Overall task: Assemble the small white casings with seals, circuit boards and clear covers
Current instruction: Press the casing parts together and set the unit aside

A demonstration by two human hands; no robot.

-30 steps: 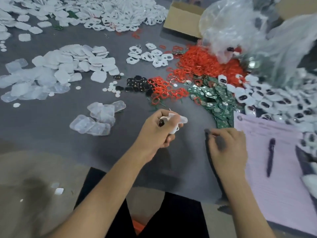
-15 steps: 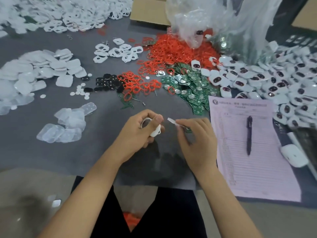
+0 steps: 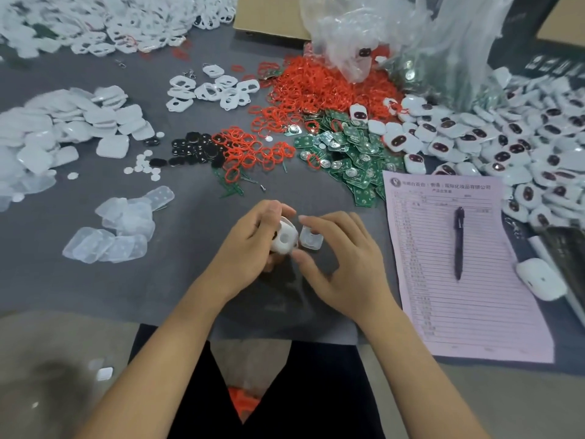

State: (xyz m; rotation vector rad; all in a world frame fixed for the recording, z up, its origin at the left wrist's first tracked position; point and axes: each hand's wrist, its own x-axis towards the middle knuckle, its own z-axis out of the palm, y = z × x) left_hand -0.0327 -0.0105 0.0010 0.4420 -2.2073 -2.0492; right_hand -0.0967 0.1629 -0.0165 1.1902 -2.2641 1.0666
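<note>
Counter point(image 3: 95, 289) covered in grey cloth, parts sorted in heaps. Far left: pile of clear covers point(image 3: 63, 128), with a smaller batch of clear covers point(image 3: 120, 226) lying nearer the front edge, well left of the hands. Centre back: loose white casing frames point(image 3: 212, 90), a cluster of black parts point(image 3: 193, 148), and red seals point(image 3: 256, 150) spreading up into a larger red heap. Left hand point(image 3: 250, 245) at centre front, fingers curled closed around a small white casing point(image 3: 285, 237); the casing sits between thumb and fingertips, its face with a round hole turned toward the right hand. Right hand point(image 3: 342, 261) just beside it, half open, fingers loosely spread; index finger above and thumb below frame a clear cover piece point(image 3: 311, 239), which sits touching or almost touching the casing's right edge. Cannot tell whether the fingers actually grip that piece. Both hands held low over the cloth. Right of centre: green circuit boards point(image 3: 351, 153) in a heap, then a pink printed form point(image 3: 459, 280) with a dark pen point(image 3: 459, 242) lying on it. Far right: large pile of finished white units point(image 3: 512, 144) with dark windows, clear plastic bag point(image 3: 411, 36) behind them.
</note>
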